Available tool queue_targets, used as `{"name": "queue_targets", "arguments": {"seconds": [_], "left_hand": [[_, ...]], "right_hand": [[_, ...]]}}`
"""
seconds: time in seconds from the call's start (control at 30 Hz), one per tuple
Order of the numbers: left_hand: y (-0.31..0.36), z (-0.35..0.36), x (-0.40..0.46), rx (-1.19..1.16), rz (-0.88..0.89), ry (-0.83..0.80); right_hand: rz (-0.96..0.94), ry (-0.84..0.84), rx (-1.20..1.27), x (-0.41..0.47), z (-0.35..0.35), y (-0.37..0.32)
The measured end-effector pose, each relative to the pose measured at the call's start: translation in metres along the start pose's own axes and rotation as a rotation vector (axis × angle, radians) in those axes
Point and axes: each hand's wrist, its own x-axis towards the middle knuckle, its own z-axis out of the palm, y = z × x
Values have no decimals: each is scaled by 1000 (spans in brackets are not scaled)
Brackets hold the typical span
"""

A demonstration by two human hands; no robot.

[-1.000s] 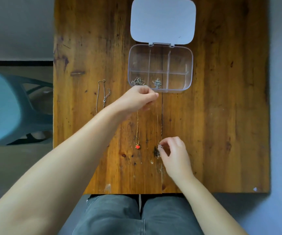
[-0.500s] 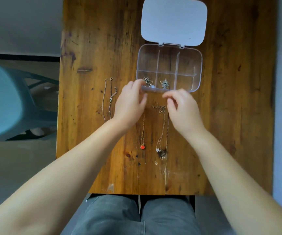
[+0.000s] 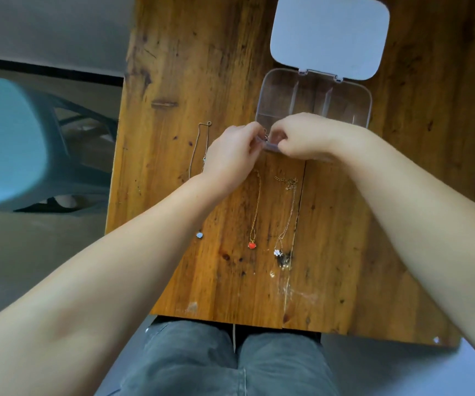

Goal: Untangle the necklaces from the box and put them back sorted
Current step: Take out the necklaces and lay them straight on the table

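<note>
A clear compartment box [image 3: 313, 95] with its white lid [image 3: 329, 38] flipped back stands on the wooden table [image 3: 401, 195]. My left hand [image 3: 230, 154] and my right hand [image 3: 304, 137] meet over the box's near left compartment, fingers pinched around a small tangled chain [image 3: 266, 136] that barely shows between them. Three necklaces lie straight on the table: one with a red pendant [image 3: 252, 244], one with a white flower pendant [image 3: 278, 252], one with a pale blue pendant [image 3: 199, 235] partly under my left arm.
A pale blue plastic chair [image 3: 5, 144] stands left of the table. My legs in grey trousers [image 3: 224, 364] are below the table's near edge. The box's far compartments look empty.
Both hands moved up from the laid-out necklaces to the box's near edge and closed together over the near left compartment. The camera tilted, shifting the table right.
</note>
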Motion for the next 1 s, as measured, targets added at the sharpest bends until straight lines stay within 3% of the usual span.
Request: {"name": "queue_targets", "arguments": {"seconds": [0.1,0.27,0.33,0.4,0.57,0.73,0.8,0.93,1.0], "left_hand": [[2,-1,1,-2,-5,-3],[9,-6,1,108,60,13],[20,-10,3,68,183,-20],[39,-11,3,-129,211,-125],[69,-9,7,-438,54,-278],[74,3,7,-490,-63,-469],[74,13,7,-435,-95,-532],[90,43,6,-374,-113,-581],[102,61,5,-298,-49,-583]], "right_hand": [[-42,9,142,-3,-2,3],[-70,339,256,-25,12,3],[-75,450,492,-46,12,3],[-86,519,760,-71,13,8],[18,629,1521,-136,37,44],[112,602,1907,-193,92,71],[174,582,1917,-208,115,66],[452,476,1326,-211,163,38],[507,418,1265,-202,182,22]]}}
